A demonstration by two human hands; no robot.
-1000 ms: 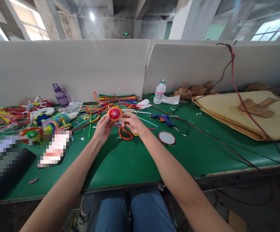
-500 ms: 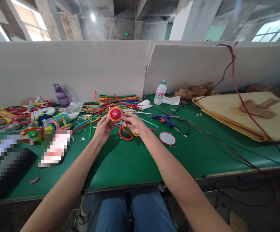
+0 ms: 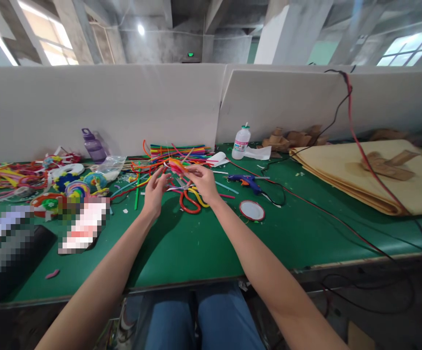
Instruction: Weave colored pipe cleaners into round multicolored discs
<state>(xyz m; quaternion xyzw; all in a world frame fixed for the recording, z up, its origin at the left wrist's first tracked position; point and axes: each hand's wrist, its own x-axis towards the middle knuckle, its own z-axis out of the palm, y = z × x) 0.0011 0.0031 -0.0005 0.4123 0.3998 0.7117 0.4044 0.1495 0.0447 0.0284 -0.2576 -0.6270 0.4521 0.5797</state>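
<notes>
A round pipe-cleaner disc (image 3: 176, 166), red and pink with an orange-yellow rim, is held tilted above the table. My right hand (image 3: 202, 182) pinches its right side between thumb and fingers. Just left of the disc, my left hand (image 3: 154, 190) has its fingers apart and curved, with nothing visible in them. Scissors with orange-red handles (image 3: 190, 203) lie below the disc, their blades partly behind my right hand. Beyond my hands is a pile of coloured pipe cleaners (image 3: 181, 151).
A blue glue gun (image 3: 246, 183) and a white, red-rimmed lid (image 3: 252, 210) lie to the right. Behind stand a milky bottle (image 3: 240, 142) and a purple bottle (image 3: 93, 146). Finished coiled pieces (image 3: 76, 189) sit left. A cable (image 3: 327, 212) crosses toward folded yellowish sheets (image 3: 371, 180).
The disc has tipped from facing me to lying nearly edge-on. My left hand has come off it and its fingers have spread, while my right hand keeps its hold.
</notes>
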